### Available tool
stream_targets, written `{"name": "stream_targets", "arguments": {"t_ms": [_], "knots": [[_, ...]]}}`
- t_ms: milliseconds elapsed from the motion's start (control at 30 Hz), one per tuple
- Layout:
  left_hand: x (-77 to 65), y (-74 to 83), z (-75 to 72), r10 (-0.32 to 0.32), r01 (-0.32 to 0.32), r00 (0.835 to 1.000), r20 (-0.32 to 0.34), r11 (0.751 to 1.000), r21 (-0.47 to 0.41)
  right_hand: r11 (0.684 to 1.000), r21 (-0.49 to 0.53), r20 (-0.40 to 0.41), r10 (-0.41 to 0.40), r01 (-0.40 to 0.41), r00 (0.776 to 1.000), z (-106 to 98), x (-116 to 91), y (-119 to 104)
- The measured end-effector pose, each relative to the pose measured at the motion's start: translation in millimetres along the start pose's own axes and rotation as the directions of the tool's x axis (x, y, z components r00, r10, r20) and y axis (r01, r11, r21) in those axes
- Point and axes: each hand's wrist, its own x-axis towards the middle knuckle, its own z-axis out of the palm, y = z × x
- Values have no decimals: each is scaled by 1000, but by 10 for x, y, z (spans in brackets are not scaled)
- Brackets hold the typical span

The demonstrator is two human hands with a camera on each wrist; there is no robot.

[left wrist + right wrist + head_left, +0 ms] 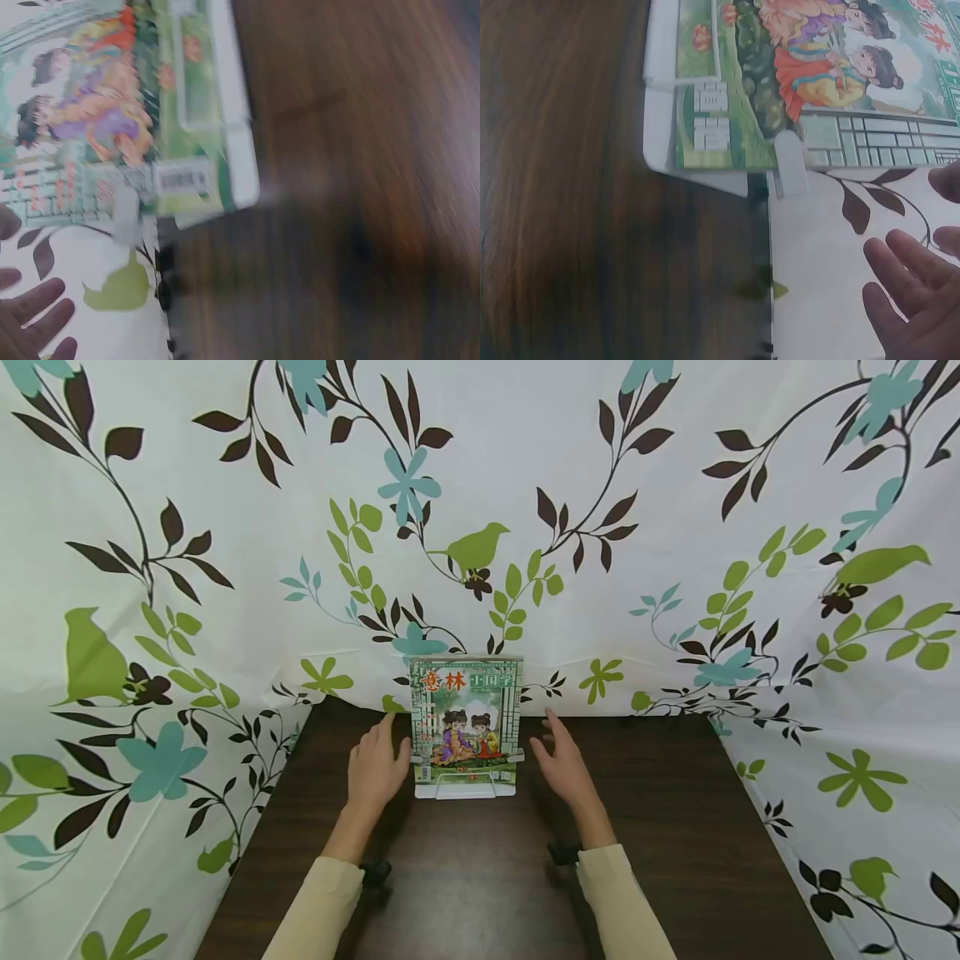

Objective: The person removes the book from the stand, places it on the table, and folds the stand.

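A magazine (465, 718) with two cartoon children on its cover stands upright on a white book stand (465, 792) at the table's back edge. Small clips at both sides of the stand overlap the cover, such as the right clip (790, 161). My left hand (377, 764) is just left of the magazine, fingers spread and pointing away from me. On the other side, my right hand (562, 764) is held apart from the magazine, its fingers extended and holding nothing. In the left wrist view the left fingers (34, 319) show beside the cover, also holding nothing.
The dark wooden table (465, 877) runs back to a white cloth (510, 468) printed with leaves, birds and flowers. The cloth hangs close behind the stand and along both sides. Black wrist bands (562, 852) sit at the sleeve cuffs.
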Motion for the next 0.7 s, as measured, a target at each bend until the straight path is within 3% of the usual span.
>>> {"name": "stream_targets", "arguments": {"t_ms": [133, 300, 700], "knots": [[72, 84, -5, -71, 68, 997, -17, 989, -130, 1000, 28, -29, 1, -1, 1000, 99, 102, -26], [108, 144, 26, -114, 111, 993, -6, 973, -201, 998, 55, -40, 8, -6, 999, 206, 172, -41], [101, 146, 110, -136, 138, 990, 24, 966, -216, 996, 85, -52, 27, -23, 998, 326, 234, -81]]}}
